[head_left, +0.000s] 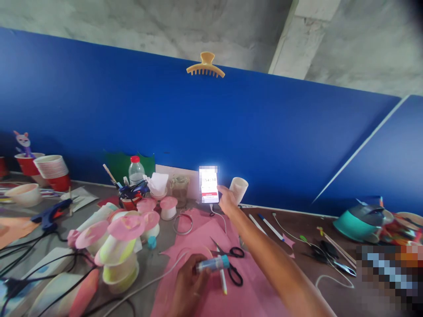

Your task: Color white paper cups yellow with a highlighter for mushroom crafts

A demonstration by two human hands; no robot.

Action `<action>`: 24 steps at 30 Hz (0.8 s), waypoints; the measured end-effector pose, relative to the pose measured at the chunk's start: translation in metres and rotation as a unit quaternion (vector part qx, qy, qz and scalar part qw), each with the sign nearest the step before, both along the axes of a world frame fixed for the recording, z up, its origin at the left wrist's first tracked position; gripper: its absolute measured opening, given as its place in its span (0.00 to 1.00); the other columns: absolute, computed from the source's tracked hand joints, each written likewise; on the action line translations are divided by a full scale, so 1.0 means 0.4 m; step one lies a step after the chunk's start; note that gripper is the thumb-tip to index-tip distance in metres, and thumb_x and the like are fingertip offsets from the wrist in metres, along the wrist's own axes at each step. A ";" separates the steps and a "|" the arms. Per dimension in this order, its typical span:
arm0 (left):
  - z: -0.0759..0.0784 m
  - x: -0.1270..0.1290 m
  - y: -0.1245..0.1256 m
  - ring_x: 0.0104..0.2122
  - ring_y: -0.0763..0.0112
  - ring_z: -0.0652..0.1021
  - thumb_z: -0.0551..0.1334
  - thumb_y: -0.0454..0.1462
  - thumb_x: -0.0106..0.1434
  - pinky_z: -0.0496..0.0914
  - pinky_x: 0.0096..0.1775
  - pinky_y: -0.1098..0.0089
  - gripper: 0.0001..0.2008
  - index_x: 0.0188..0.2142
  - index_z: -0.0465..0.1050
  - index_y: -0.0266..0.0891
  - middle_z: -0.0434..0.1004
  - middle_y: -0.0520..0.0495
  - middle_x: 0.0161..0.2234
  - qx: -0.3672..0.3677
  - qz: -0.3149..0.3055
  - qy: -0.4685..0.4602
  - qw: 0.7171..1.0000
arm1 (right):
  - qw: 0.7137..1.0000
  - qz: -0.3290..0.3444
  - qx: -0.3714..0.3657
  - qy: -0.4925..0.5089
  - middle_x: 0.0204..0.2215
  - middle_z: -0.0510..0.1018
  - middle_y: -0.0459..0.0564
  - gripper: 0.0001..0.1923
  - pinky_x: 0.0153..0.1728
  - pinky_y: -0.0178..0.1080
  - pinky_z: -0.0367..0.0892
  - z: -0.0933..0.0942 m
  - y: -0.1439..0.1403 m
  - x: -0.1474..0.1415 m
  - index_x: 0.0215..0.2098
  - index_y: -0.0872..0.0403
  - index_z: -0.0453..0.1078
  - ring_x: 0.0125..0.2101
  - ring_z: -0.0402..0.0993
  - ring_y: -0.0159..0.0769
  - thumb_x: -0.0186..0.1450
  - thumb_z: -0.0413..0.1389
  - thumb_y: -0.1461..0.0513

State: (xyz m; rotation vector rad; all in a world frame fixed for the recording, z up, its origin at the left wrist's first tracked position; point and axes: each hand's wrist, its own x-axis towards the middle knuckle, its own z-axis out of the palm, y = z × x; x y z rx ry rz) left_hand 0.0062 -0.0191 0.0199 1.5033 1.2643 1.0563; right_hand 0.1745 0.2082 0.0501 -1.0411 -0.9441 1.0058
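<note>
My left hand (187,281) grips a glue stick (213,263) with a teal cap, held low over a sheet of pink paper (205,240). My right hand (226,200) reaches far forward and touches a lit phone (209,185) that leans upright against the blue wall. Black-handled scissors (231,259) lie on the pink paper just right of the glue stick, and a pen (224,281) lies beside them. A white cable runs from the phone down across the paper.
Pink-topped paper-cup mushrooms (122,240) crowd the left. A blue glue gun (49,215), stacked red cups (54,172), a water bottle (136,171), a white cup (238,189), pens (269,225), a teal lid (358,222) and black cords surround them. A hair claw (205,66) sits atop the blue partition.
</note>
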 end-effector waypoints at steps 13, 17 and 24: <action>-0.005 -0.001 -0.005 0.33 0.65 0.76 0.58 0.46 0.61 0.70 0.36 0.70 0.13 0.36 0.73 0.40 0.78 0.47 0.32 -0.001 0.003 0.005 1.000 | 0.956 0.022 -0.102 -0.276 0.34 0.80 0.49 0.12 0.33 0.39 0.73 -0.015 0.023 0.031 0.39 0.58 0.74 0.33 0.78 0.38 0.67 0.57 0.56; 0.000 0.000 -0.005 0.32 0.65 0.76 0.58 0.46 0.62 0.70 0.36 0.70 0.13 0.37 0.74 0.40 0.78 0.47 0.32 -0.003 0.003 0.003 1.000 | 0.923 0.032 -0.126 -0.362 0.51 0.74 0.52 0.16 0.44 0.48 0.73 -0.006 0.022 0.038 0.53 0.55 0.69 0.45 0.75 0.42 0.69 0.56 0.57; -0.002 -0.002 0.000 0.35 0.64 0.77 0.57 0.48 0.62 0.71 0.39 0.69 0.14 0.37 0.73 0.41 0.79 0.47 0.34 -0.005 -0.010 0.017 1.000 | 0.878 0.066 -0.126 -0.457 0.52 0.73 0.52 0.16 0.45 0.47 0.73 0.014 0.036 0.017 0.53 0.54 0.69 0.46 0.74 0.43 0.69 0.56 0.57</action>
